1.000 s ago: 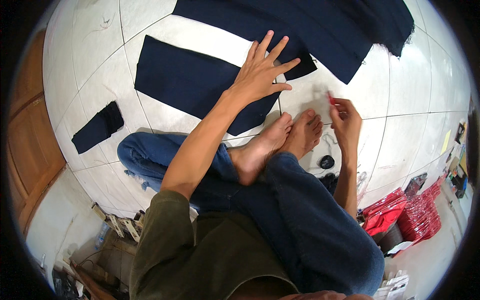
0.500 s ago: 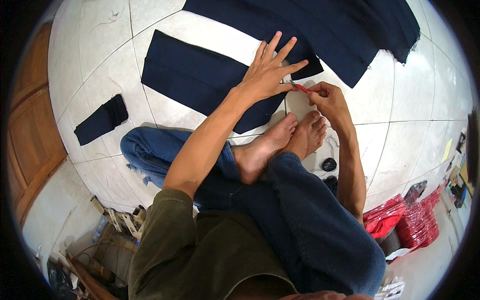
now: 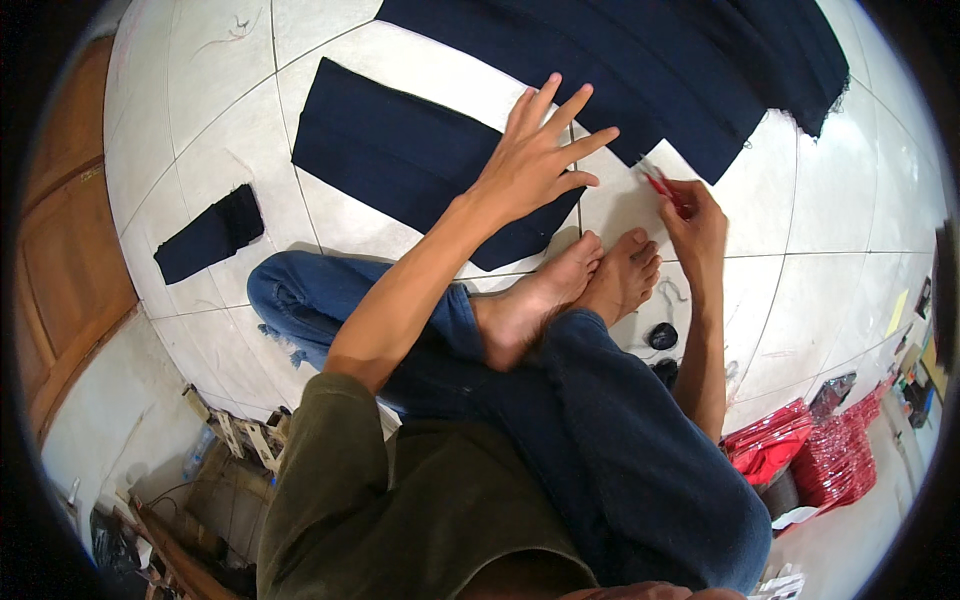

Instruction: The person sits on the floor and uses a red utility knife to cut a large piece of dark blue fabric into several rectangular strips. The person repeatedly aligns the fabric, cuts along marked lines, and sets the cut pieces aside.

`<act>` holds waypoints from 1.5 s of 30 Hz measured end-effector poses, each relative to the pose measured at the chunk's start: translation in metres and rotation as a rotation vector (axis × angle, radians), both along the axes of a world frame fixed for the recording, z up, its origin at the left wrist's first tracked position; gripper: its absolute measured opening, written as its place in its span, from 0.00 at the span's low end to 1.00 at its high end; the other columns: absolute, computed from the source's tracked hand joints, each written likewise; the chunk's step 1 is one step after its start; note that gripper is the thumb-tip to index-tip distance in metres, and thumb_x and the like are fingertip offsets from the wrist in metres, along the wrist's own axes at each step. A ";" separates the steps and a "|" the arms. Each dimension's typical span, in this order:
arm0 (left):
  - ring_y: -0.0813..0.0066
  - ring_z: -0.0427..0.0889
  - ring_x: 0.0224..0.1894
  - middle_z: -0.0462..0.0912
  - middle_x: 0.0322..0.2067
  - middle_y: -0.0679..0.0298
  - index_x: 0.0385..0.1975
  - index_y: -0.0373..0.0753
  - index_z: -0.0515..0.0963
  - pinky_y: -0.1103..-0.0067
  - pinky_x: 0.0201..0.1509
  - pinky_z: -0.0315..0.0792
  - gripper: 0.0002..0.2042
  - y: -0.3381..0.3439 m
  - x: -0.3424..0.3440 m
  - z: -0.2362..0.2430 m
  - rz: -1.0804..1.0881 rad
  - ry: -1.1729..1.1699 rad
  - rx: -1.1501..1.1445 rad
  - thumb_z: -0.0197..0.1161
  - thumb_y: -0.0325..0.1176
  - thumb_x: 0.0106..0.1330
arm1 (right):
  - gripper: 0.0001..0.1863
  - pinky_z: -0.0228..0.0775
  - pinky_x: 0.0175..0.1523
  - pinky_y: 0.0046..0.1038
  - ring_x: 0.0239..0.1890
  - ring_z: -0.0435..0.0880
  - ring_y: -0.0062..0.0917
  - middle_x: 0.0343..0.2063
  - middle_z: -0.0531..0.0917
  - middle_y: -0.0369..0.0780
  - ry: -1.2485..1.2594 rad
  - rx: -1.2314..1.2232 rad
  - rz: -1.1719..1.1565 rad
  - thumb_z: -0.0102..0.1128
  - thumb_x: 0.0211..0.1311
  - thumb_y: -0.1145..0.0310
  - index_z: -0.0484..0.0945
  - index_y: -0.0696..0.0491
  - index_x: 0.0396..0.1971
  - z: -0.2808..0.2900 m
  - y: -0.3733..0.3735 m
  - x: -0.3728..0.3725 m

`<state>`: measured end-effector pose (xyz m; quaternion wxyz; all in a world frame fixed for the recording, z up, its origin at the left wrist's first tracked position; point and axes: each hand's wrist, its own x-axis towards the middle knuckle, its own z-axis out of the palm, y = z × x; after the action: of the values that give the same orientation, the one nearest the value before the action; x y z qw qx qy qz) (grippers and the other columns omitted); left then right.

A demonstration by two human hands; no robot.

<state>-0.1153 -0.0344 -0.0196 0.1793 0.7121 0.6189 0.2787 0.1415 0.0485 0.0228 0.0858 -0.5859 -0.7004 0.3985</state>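
My left hand (image 3: 530, 160) is spread open with its fingers apart, over the edge of a navy cloth panel (image 3: 410, 150) lying on the floor. Nothing shows in its fingers. To its right, my right hand (image 3: 697, 220) is closed around small red-handled scissors (image 3: 660, 183). Their metal tips point up and left, close to the corner of a larger navy cloth (image 3: 640, 70) spread at the far side. Whether the tips touch that cloth I cannot tell. My bare feet (image 3: 610, 275) rest just nearer than both hands.
A small folded dark cloth (image 3: 210, 235) lies on the tiled floor at left, near a wooden door (image 3: 75, 230). Right of my feet sits a small round black object (image 3: 662, 336), with loose thread beside it. Red shiny packages (image 3: 835, 450) lie at the lower right.
My right hand has moved right with the scissors, away from my left hand. The left hand stays spread nearly where it was, its thumb now apart from the scissors.
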 end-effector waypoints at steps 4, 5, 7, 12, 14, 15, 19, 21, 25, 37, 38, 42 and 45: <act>0.49 0.47 0.79 0.56 0.77 0.61 0.64 0.53 0.78 0.43 0.76 0.47 0.32 -0.059 -0.027 0.013 -0.073 -0.027 -0.200 0.73 0.53 0.58 | 0.10 0.78 0.43 0.33 0.35 0.87 0.35 0.38 0.87 0.45 -0.379 0.841 0.205 0.67 0.64 0.70 0.84 0.57 0.43 0.021 -0.009 0.007; 0.48 0.47 0.79 0.55 0.77 0.61 0.65 0.54 0.76 0.43 0.76 0.45 0.34 -0.070 -0.028 0.023 -0.072 0.059 -0.224 0.73 0.55 0.57 | 0.10 0.77 0.40 0.30 0.33 0.86 0.32 0.36 0.87 0.44 -0.261 0.654 0.130 0.67 0.65 0.68 0.85 0.57 0.43 0.022 -0.013 0.006; 0.44 0.44 0.79 0.50 0.79 0.56 0.72 0.56 0.68 0.39 0.76 0.40 0.41 -0.081 -0.031 0.019 -0.079 0.215 -0.232 0.69 0.62 0.58 | 0.12 0.76 0.35 0.26 0.30 0.85 0.25 0.32 0.88 0.42 -0.019 0.278 -0.014 0.67 0.68 0.66 0.85 0.58 0.44 0.015 -0.025 0.004; 0.38 0.43 0.79 0.47 0.78 0.49 0.75 0.56 0.63 0.38 0.75 0.36 0.38 -0.063 -0.025 0.003 0.286 0.305 -0.168 0.60 0.63 0.67 | 0.25 0.78 0.38 0.33 0.29 0.89 0.36 0.26 0.87 0.48 0.120 -0.241 0.069 0.65 0.68 0.49 0.86 0.62 0.40 0.000 -0.038 -0.065; 0.40 0.45 0.79 0.48 0.78 0.49 0.74 0.52 0.66 0.40 0.76 0.35 0.32 -0.057 -0.027 -0.001 0.350 0.202 -0.090 0.55 0.57 0.73 | 0.30 0.79 0.38 0.35 0.29 0.89 0.39 0.24 0.87 0.48 0.090 -0.135 0.130 0.67 0.64 0.44 0.86 0.62 0.41 -0.008 -0.041 -0.091; 0.44 0.56 0.76 0.58 0.75 0.49 0.67 0.47 0.75 0.49 0.77 0.46 0.22 -0.059 -0.025 0.002 0.430 0.026 0.037 0.56 0.43 0.75 | 0.32 0.79 0.38 0.36 0.29 0.89 0.41 0.24 0.87 0.48 0.049 -0.065 0.154 0.69 0.62 0.43 0.85 0.62 0.41 -0.010 -0.043 -0.104; 0.51 0.74 0.62 0.75 0.62 0.51 0.49 0.41 0.85 0.63 0.66 0.68 0.13 -0.066 -0.050 0.025 0.714 -0.065 0.266 0.60 0.25 0.68 | 0.31 0.77 0.36 0.41 0.29 0.87 0.44 0.25 0.86 0.48 0.007 0.254 0.258 0.71 0.59 0.41 0.84 0.60 0.38 -0.029 -0.042 -0.124; 0.49 0.74 0.62 0.76 0.60 0.48 0.56 0.35 0.79 0.61 0.66 0.67 0.17 -0.090 -0.096 0.029 0.966 0.158 0.225 0.62 0.30 0.68 | 0.28 0.76 0.35 0.40 0.27 0.86 0.43 0.23 0.85 0.47 0.080 0.305 0.231 0.70 0.61 0.43 0.83 0.59 0.32 -0.033 -0.038 -0.124; 0.47 0.79 0.54 0.83 0.49 0.47 0.58 0.29 0.73 0.58 0.61 0.71 0.28 -0.179 -0.182 0.023 1.397 0.343 -0.322 0.68 0.45 0.67 | 0.28 0.71 0.30 0.37 0.21 0.82 0.43 0.18 0.81 0.48 0.009 0.028 0.167 0.66 0.67 0.46 0.81 0.60 0.25 -0.007 -0.033 -0.138; 0.75 0.77 0.25 0.83 0.22 0.66 0.28 0.36 0.84 0.74 0.35 0.73 0.15 -0.220 -0.228 -0.020 1.605 -0.342 -0.142 0.76 0.43 0.63 | 0.31 0.67 0.26 0.32 0.18 0.75 0.24 0.13 0.72 0.37 0.227 -0.241 -0.026 0.54 0.76 0.44 0.78 0.59 0.25 -0.024 -0.022 -0.093; 0.75 0.77 0.25 0.83 0.22 0.66 0.28 0.36 0.84 0.74 0.34 0.72 0.15 -0.212 -0.226 -0.022 1.622 -0.242 -0.142 0.76 0.43 0.63 | 0.31 0.67 0.26 0.32 0.18 0.74 0.25 0.13 0.72 0.38 0.186 -0.210 -0.020 0.54 0.76 0.43 0.78 0.60 0.25 -0.026 -0.025 -0.087; 0.61 0.83 0.35 0.85 0.30 0.61 0.32 0.38 0.85 0.63 0.43 0.73 0.11 -0.187 -0.205 -0.008 1.484 0.304 -0.245 0.73 0.40 0.63 | 0.28 0.66 0.31 0.33 0.22 0.71 0.30 0.17 0.73 0.48 0.085 -0.091 0.056 0.59 0.74 0.48 0.78 0.63 0.29 -0.016 -0.043 -0.083; 0.55 0.83 0.45 0.85 0.42 0.56 0.45 0.40 0.83 0.63 0.50 0.74 0.10 -0.142 -0.156 0.025 1.145 0.424 0.092 0.63 0.35 0.69 | 0.19 0.68 0.33 0.32 0.25 0.73 0.28 0.23 0.78 0.49 0.197 -0.020 0.155 0.65 0.71 0.58 0.80 0.63 0.35 -0.010 -0.046 -0.089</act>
<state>-0.2716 -0.1767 0.0059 -0.1571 0.3134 0.9128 0.2094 0.0527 0.0021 0.0125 0.1173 -0.4891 -0.7276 0.4665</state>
